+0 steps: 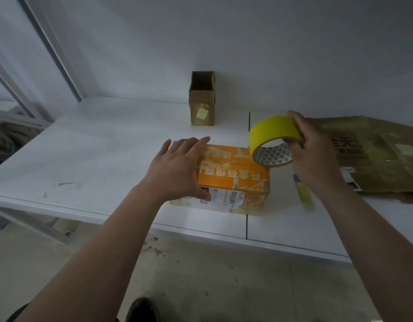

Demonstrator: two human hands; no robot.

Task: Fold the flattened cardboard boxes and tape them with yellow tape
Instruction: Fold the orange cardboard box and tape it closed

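An orange folded cardboard box with white print and a shipping label stands near the front edge of the white table. My left hand lies flat on the box's left top with fingers straight. My right hand grips a roll of yellow tape and holds it just above the box's right far corner. A flattened brown cardboard box lies on the table at the right.
A small brown box with yellow tape patches stands upright at the back against the wall. A yellow utility knife lies on the table right of the orange box, partly under my right wrist. The floor shows below the table edge.
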